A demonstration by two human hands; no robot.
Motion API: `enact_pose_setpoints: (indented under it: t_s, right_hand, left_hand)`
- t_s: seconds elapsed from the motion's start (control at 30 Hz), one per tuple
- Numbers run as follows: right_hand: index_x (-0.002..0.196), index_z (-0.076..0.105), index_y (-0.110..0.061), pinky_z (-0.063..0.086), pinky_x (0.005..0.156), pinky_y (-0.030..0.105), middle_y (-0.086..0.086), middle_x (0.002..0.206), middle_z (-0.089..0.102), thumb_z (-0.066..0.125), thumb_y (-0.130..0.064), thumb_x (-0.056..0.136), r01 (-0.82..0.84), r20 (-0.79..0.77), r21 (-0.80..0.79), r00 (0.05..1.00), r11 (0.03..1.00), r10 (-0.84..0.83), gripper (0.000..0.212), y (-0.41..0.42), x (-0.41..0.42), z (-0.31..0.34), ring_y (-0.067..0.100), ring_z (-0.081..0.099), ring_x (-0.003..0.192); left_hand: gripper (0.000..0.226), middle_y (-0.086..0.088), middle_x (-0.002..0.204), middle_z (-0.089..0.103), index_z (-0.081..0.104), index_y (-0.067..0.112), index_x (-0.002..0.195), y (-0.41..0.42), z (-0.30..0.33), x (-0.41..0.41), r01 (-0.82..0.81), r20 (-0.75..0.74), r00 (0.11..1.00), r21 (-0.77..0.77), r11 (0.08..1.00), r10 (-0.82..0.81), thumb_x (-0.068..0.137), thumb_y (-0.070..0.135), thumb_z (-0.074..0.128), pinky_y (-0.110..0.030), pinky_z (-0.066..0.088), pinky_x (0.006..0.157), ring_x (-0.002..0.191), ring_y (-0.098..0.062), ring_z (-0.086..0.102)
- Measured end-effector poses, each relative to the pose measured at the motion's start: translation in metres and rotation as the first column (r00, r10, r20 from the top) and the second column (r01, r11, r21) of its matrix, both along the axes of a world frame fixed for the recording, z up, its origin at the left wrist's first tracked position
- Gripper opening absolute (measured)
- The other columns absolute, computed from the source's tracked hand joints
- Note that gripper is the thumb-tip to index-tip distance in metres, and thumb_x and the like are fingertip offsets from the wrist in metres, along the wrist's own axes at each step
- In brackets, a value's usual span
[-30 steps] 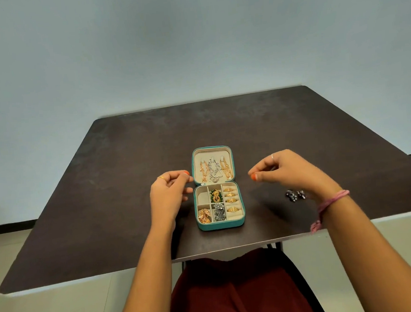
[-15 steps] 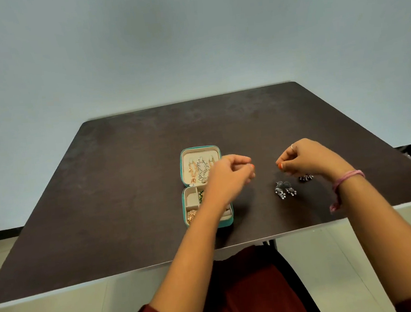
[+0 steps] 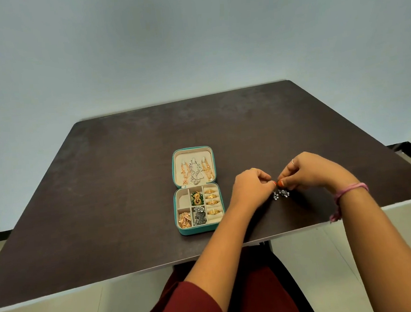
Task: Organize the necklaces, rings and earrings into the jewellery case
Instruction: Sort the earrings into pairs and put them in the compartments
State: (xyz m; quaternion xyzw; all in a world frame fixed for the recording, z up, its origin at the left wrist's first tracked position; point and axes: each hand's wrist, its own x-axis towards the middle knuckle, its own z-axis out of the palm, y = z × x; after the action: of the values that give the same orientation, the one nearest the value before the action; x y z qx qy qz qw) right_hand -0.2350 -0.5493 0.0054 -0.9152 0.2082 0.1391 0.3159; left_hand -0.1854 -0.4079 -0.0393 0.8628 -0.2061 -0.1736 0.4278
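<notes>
We are at the earring step. On the dark desk [image 3: 128, 186] the teal jewellery case [image 3: 197, 189] lies open, its long axis running away from us, with the lid on the far side and the tray on the near side. Necklaces [image 3: 195, 172] hang in the lid, gold rings [image 3: 212, 200] sit in the right column of the tray, and three of the other compartments hold earrings. The upper left compartment [image 3: 183, 200] looks empty.

The last loose piece, a pair of silver earrings [image 3: 281, 194], is to the right of the case, well apart from it and near the front edge of the desk. Our left hand [image 3: 251, 189] and right hand [image 3: 309, 174] meet just above it. The fingers of both hands are curled with the tips drawn together, and they seem to pinch the top of the earrings, but the contact is too small for us to be sure. The earrings seem to hang downward from the fingertips; we cannot tell their exact direction.

We judge that the next move asks for a firm pinch and a carry to the left, over the case, with a gentle drop into the free compartment.
</notes>
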Motion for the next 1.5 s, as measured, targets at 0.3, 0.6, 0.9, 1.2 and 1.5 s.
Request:
enact_pose_setpoints:
  t_s: [0.3,0.6,0.9,1.2,1.5]
  right_hand:
    - [0.071,0.072,-0.021,0.048,0.062,0.018,-0.007,0.071,0.068,0.065,-0.014,0.085,-0.007,0.038,-0.151,0.999,0.989,0.013,0.017,0.014,-0.001,-0.006,0.007,0.063,0.070]
    - [0.080,0.067,-0.026,0.046,0.062,0.021,-0.007,0.075,0.066,0.062,-0.020,0.090,0.024,0.376,-0.074,0.927,0.997,0.005,0.013,0.017,-0.008,0.006,0.011,0.062,0.072]
    - [0.087,0.071,-0.025,0.054,0.086,0.041,-0.007,0.084,0.074,0.066,-0.026,0.087,0.032,0.661,0.163,0.739,0.986,-0.133,0.005,0.026,-0.008,0.029,0.016,0.069,0.087]
    - [0.102,0.071,-0.014,0.045,0.065,0.007,0.001,0.094,0.074,0.062,-0.017,0.090,-0.092,0.724,0.449,0.621,0.889,-0.301,0.014,0.052,-0.006,0.046,-0.002,0.064,0.079]
    - [0.094,0.072,-0.023,0.048,0.071,0.019,-0.006,0.087,0.074,0.064,-0.025,0.088,-0.122,0.689,0.559,0.620,0.820,-0.377,0.010,0.073,0.001,0.049,0.007,0.064,0.089]
  left_hand:
    - [0.013,0.010,0.081,0.063,0.072,0.021,0.092,0.003,-0.004,-0.001,-0.028,-0.022,0.999,-0.086,0.996,0.027,0.086,0.019,0.061,-0.021,0.044,0.073,0.078,-0.005,0.056]
    - [0.008,0.001,0.089,0.072,0.071,0.021,0.093,0.016,0.011,-0.001,-0.089,-0.133,0.991,-0.437,0.895,0.033,0.088,0.019,0.065,-0.022,0.049,0.074,0.082,-0.007,0.063]
    - [0.008,0.001,0.092,0.073,0.070,0.019,0.094,0.039,0.054,0.004,-0.091,-0.073,0.996,-0.615,0.783,0.058,0.088,0.017,0.066,-0.009,0.044,0.065,0.076,0.006,0.061]
    - [0.012,0.005,0.093,0.074,0.072,0.026,0.097,0.073,0.075,0.010,-0.137,-0.135,0.989,-0.641,0.756,0.065,0.090,0.023,0.063,-0.021,0.047,0.074,0.087,-0.006,0.062]
    - [0.015,-0.001,0.101,0.073,0.073,0.023,0.101,0.097,0.082,0.010,-0.180,-0.174,0.981,-0.676,0.715,0.082,0.091,0.023,0.062,-0.034,0.049,0.090,0.092,-0.009,0.061]
